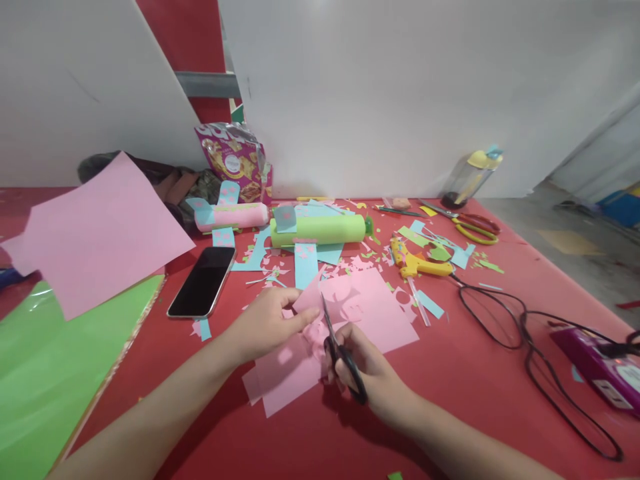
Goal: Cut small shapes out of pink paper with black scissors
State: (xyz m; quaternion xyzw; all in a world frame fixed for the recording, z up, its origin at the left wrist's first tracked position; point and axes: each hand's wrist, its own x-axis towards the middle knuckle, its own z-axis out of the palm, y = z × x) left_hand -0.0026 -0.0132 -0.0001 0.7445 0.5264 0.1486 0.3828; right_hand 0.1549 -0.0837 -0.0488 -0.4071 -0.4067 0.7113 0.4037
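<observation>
My left hand (267, 320) pinches the edge of a small pink paper piece (309, 301) over the red table (450, 373). My right hand (367, 370) grips black-handled scissors (337, 347), their blades pointing up into that pink piece. Underneath lies a larger pink sheet (370, 310) with cut-out holes, and more pink scraps (283, 377) lie below my hands.
A phone (203, 281) lies left of my hands. Behind are a green paper roll (320, 229), a pink roll (235, 216), a yellow glue gun (417, 263) with black cable (525, 333), red-yellow scissors (475, 227), a bottle (467, 177), a snack bag (237, 160), large pink (100, 233) and green (50, 373) sheets.
</observation>
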